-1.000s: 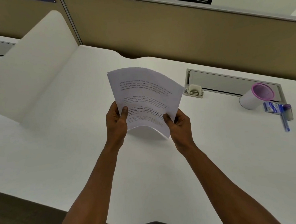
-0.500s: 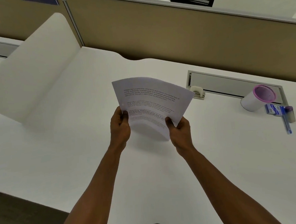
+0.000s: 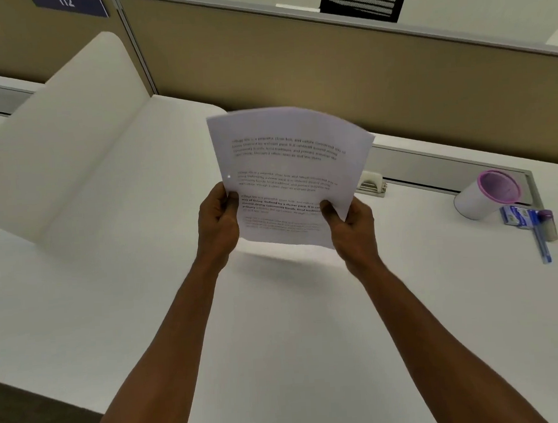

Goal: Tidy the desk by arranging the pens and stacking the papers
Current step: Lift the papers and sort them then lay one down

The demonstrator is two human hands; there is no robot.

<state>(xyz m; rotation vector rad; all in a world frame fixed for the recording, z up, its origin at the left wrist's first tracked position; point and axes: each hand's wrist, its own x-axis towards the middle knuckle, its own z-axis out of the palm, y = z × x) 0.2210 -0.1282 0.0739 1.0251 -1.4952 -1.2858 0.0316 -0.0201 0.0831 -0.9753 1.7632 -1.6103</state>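
Between the two hands, a sheaf of white printed papers (image 3: 288, 178) stands nearly upright above the white desk (image 3: 146, 301), its long axis running up and away from the person. The left hand (image 3: 218, 225) pinches the lower left edge, the right hand (image 3: 350, 223) the lower right corner. Farther off to the right, nearer the right hand, a blue pen (image 3: 543, 244) lies beside a white pink-rimmed cup (image 3: 485, 195).

The 1 head view looks forward and down from above the desk (image 3: 121, 319), close over it, facing the partition (image 3: 295, 66) behind the desk.
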